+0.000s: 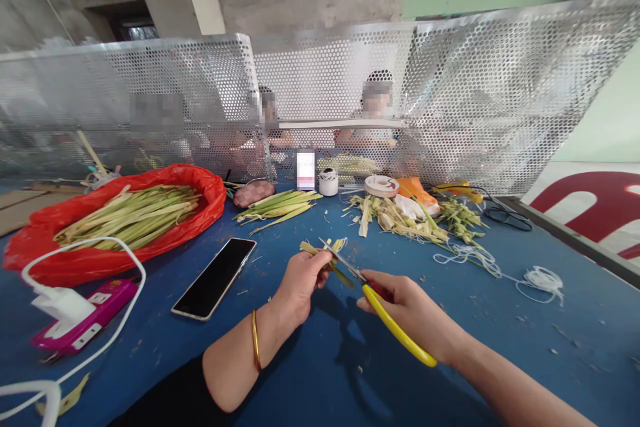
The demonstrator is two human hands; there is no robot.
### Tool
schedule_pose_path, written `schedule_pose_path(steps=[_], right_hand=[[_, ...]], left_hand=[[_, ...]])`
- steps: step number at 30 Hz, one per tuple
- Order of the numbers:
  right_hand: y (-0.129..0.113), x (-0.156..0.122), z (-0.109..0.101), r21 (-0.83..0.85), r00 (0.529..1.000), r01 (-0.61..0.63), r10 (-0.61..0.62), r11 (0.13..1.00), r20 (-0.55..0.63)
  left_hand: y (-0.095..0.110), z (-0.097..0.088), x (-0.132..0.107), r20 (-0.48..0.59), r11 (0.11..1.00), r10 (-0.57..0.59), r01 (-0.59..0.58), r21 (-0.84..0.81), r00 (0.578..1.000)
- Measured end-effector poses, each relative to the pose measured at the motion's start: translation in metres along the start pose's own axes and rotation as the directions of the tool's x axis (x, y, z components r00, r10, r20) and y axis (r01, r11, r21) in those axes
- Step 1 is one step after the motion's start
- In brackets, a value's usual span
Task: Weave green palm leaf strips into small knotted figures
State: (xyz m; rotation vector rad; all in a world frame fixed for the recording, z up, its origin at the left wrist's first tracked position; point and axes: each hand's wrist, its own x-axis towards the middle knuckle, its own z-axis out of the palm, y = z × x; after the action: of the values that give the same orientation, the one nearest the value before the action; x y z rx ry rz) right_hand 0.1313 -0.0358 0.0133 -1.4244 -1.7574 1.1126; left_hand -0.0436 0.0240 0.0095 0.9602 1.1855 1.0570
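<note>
My left hand (299, 280) is closed around a small bunch of flat, yellow-green leaf strips (342, 275), pinched between thumb and fingers. In my right hand (413, 310) is a pair of scissors (395, 328) with yellow handles and some red near the grip. Their metal blades point up and left, across the strips close to my left thumb. Whether the blades touch the strips I cannot tell. Beyond my hands lies a bundle of similar green leaves (281, 204). A heap of leaf scraps (383, 217) sits to its right.
At left, a red plastic bag (213, 190) holds many long leaves. A phone (215, 280) lies nearer, beside a purple power strip (107, 300) with a white cable. White string (543, 280) and a tape roll (381, 185) are at right. A perforated metal screen (320, 60) stands behind; people sit beyond.
</note>
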Motion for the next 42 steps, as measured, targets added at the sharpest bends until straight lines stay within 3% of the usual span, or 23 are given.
schedule_pose_path(steps=[5,10,13,18,22,27,29,38,40,42], right_hand=[[0.003,0.004,0.000,-0.009,0.999,0.025,-0.026,1.000,-0.045],[-0.001,0.004,-0.012,0.090,0.991,0.017,-0.005,0.996,-0.137],[-0.005,-0.001,-0.018,0.182,0.994,-0.027,0.046,0.983,-0.098],[-0.007,-0.006,-0.018,0.297,0.998,0.060,-0.051,0.953,-0.035],[-0.005,-0.005,-0.014,0.331,0.995,0.104,-0.097,0.938,-0.040],[-0.002,-0.004,-0.009,0.323,0.996,0.088,-0.083,0.942,-0.029],[-0.001,-0.003,-0.008,0.320,0.997,0.072,-0.065,0.945,-0.032],[0.007,0.000,-0.005,0.302,0.997,0.071,-0.055,0.951,-0.061],[0.007,0.001,-0.006,0.289,0.994,0.086,-0.065,0.953,-0.083],[0.005,0.001,-0.008,0.270,0.992,0.094,-0.068,0.958,-0.102]], left_hand=[[0.003,-0.001,-0.001,0.030,0.998,-0.034,0.035,-0.056,0.999],[0.009,-0.005,-0.003,0.124,0.989,-0.037,0.054,-0.137,0.992],[0.012,-0.007,-0.003,0.152,0.984,0.042,-0.014,-0.178,0.987],[0.016,-0.007,-0.004,0.076,0.954,0.277,-0.264,-0.145,0.958],[0.024,-0.009,-0.008,0.021,0.886,0.464,-0.464,-0.013,0.885],[0.034,-0.010,-0.021,-0.005,0.682,0.720,-0.707,0.186,0.694],[0.034,-0.010,-0.024,-0.028,0.648,0.753,-0.733,0.205,0.658],[0.031,-0.013,-0.024,0.036,0.593,0.778,-0.751,0.289,0.628],[0.032,-0.013,-0.023,0.046,0.645,0.733,-0.715,0.270,0.679],[0.031,-0.011,-0.019,-0.005,0.776,0.620,-0.613,0.151,0.784]])
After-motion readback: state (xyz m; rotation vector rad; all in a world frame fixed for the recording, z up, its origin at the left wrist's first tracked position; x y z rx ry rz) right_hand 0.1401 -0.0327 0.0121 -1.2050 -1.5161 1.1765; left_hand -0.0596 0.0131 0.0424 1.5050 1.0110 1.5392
